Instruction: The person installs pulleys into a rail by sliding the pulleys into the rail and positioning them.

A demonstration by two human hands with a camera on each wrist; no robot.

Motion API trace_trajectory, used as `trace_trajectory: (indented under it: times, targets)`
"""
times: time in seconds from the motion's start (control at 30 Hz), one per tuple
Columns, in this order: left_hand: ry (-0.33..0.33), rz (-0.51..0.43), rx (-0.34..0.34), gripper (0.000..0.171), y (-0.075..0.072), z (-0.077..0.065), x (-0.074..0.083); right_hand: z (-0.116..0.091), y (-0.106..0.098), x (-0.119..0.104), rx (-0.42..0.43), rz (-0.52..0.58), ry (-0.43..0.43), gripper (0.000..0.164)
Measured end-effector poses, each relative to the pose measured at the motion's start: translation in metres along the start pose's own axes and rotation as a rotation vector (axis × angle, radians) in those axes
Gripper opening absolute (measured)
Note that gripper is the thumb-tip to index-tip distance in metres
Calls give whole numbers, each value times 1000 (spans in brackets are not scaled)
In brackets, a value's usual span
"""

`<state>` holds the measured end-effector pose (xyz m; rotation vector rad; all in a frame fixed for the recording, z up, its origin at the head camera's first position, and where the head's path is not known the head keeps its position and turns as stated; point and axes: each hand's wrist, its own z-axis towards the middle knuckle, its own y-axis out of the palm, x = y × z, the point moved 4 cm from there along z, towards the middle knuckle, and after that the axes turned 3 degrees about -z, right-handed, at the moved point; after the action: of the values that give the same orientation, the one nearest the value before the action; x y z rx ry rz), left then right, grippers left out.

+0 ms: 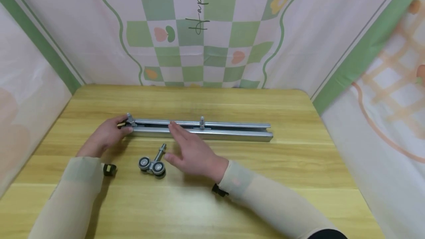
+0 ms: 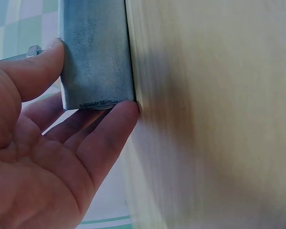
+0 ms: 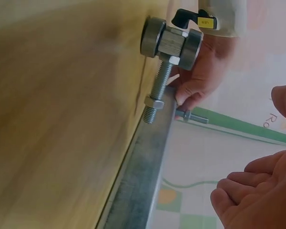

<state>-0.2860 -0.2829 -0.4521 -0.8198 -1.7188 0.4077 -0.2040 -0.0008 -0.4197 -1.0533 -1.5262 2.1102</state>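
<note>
A silver metal rail (image 1: 239, 135) lies lengthwise on the table, its slot facing up. My left hand (image 1: 104, 135) grips its left end, with the thumb at the upper edge and fingers around the end face in the left wrist view. One threaded bolt (image 1: 131, 120) rises from the slot at that end, and another bolt (image 1: 201, 122) stands near the middle. My right hand (image 1: 196, 154) holds nothing; its fingers are extended over the near side of the rail, apart from it in the right wrist view. Beside its thumb lies a loose roller trolley (image 1: 152, 167) with wheels, bolt and nut.
The wooden table (image 1: 292, 194) reaches back to a patterned cloth (image 1: 219, 32), with more cloth hanging along both sides. Bare tabletop lies right of the rail and in front of the trolley. Black straps (image 1: 109, 170) sit at both wrists.
</note>
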Motion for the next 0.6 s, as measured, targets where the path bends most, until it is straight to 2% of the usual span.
trace_trajectory:
  times: [0.27,0.6]
  targets:
    - [-2,-1,-1,79,0,0,0,2,8,0,-25,-1,-18,80]
    - [-6,0,5,78,1,0,0,4,15,2,-80,10,33,83]
